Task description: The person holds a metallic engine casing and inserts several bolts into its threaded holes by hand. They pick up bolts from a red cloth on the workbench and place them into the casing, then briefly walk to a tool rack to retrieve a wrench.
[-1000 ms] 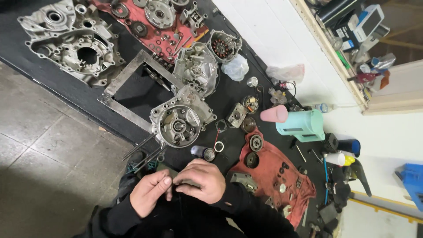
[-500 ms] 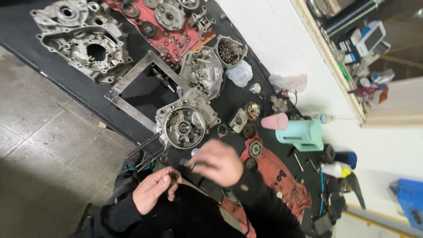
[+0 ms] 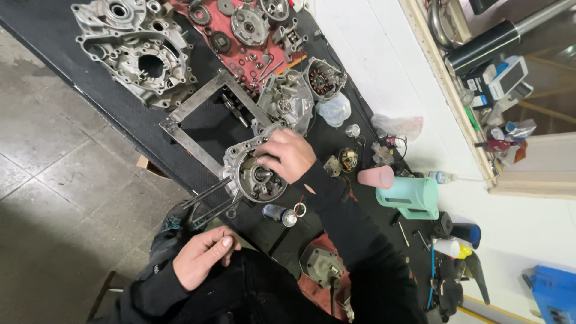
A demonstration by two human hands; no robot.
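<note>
The right hand [image 3: 290, 154] has its fingers [image 3: 268, 157] curled downward, their tips pressed into the upper rim of the round grey cast-metal engine casing [image 3: 258, 175]; whether they pinch a small part there cannot be told. That casing lies on the black tabletop [image 3: 120, 102], just beside a flat grey rectangular metal frame [image 3: 207, 117], with dark rods [image 3: 207, 195] sticking out of its lower-left side.

The left hand [image 3: 203, 257] rests low against the person's dark clothing, its fingers [image 3: 223, 243] loosely bent with thumb over forefinger; nothing is plainly seen in them.

Near the right forearm lie a small blue-and-silver cylinder [image 3: 280, 214] and a thin metal ring [image 3: 299, 209]. Farther along stand a pink cup [image 3: 376, 177] touching a mint-green plastic container [image 3: 413, 195]. A large grey crankcase half [image 3: 139, 51] sits well apart at the tabletop's far end, beside a red mat [image 3: 240, 36] of gears.
</note>
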